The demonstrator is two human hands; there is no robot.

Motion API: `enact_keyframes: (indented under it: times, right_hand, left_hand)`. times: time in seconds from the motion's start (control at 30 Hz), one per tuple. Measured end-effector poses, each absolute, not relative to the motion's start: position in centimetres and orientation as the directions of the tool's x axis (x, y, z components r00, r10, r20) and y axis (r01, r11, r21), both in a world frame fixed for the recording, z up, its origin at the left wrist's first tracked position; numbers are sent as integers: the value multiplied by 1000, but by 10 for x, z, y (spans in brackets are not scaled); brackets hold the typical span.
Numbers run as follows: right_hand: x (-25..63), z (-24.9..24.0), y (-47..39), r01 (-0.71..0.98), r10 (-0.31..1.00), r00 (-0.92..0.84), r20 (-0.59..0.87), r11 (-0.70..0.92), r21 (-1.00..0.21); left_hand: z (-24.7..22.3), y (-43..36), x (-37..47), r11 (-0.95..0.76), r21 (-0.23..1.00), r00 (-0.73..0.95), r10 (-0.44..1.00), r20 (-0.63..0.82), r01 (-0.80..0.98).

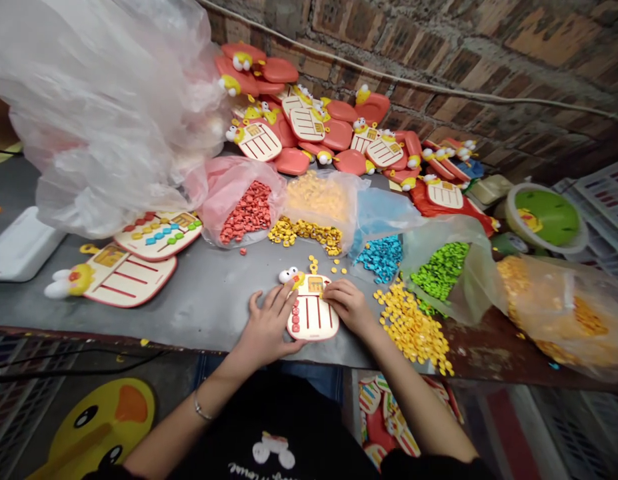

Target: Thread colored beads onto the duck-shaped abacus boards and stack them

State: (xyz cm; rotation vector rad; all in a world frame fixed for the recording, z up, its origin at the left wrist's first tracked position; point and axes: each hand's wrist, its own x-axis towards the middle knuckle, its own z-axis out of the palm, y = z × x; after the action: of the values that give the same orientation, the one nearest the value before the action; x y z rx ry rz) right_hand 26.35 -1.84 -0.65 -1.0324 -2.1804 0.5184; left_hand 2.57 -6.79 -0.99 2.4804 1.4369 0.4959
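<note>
A cream toy board [319, 319] with a yellow duck head lies on the grey table in front of me. Several red beads [295, 316] fill its leftmost slot; the other slots look bare. My left hand [269, 323] rests on the board's left side, fingers spread over the duck head and edge. At the upper right of the board, my right hand [349, 305] has its fingers pinched together above the slots; what they hold, if anything, is too small to make out. A few yellow beads [313, 265] lie just beyond the board.
Bags of red [246, 213], gold [309, 233], blue [381, 259] and green beads [441, 270] stand behind. Loose yellow beads [413, 327] lie at right, beside an orange-filled bag [563, 313]. Two boards [133, 277] lie left. More boards pile against the brick wall [439, 60].
</note>
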Motion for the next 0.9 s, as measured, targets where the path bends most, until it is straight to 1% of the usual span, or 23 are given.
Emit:
enact_keyframes:
  times: [0.17, 0.27, 0.33, 0.37, 0.4, 0.43, 0.5, 0.53, 0.57, 0.63, 0.73, 0.8, 0.87, 0.9]
  right_hand:
    - [235, -10, -12, 422, 751, -515, 413, 641, -641]
    - [234, 0, -16, 340, 723, -603, 338, 616, -711]
    - [242, 9, -18, 256, 665, -700, 259, 572, -779]
    - [247, 13, -19, 227, 653, -721, 232, 539, -811]
    - [254, 16, -18, 220, 671, -707, 224, 510, -832]
    - [260, 18, -15, 241, 720, -654, 232, 489, -838]
    - [271, 17, -4, 370, 845, -456, 279, 465, -804]
    - [274, 14, 4, 456, 883, -355, 308, 451, -767]
    - [276, 10, 12, 531, 898, -295, 327, 438, -726]
    - [273, 2, 30, 617, 899, -296, 324, 439, -653]
    - [257, -7, 55, 656, 871, -403, 282, 490, -575]
    - [245, -6, 68, 697, 863, -436, 256, 503, -511]
    - [236, -2, 78, 782, 885, -413, 215, 466, -414]
    - [233, 0, 81, 836, 906, -377, 191, 422, -350]
  left_hand:
    - [-10, -69, 26, -493, 371, 453, 870, 197, 787]
    - [-9, -70, 26, -483, 373, 439, 875, 202, 792]
    - [-9, -69, 25, -484, 373, 445, 875, 191, 791]
    - [-8, -69, 25, -487, 374, 450, 873, 187, 790]
    - [-8, -69, 25, -491, 373, 456, 871, 185, 787]
    - [-7, -69, 24, -497, 374, 461, 868, 185, 783]
    - [-6, -68, 24, -506, 376, 473, 862, 185, 776]
    - [-6, -68, 24, -510, 378, 478, 859, 182, 773]
    - [-6, -68, 24, -512, 380, 481, 858, 180, 770]
    - [-5, -67, 24, -510, 383, 484, 858, 172, 770]
    - [-5, -67, 24, -503, 379, 478, 863, 165, 777]
    - [-5, -67, 25, -502, 375, 478, 863, 162, 779]
    - [-5, -67, 25, -503, 372, 477, 863, 165, 781]
    - [-5, -67, 25, -502, 372, 475, 864, 168, 781]
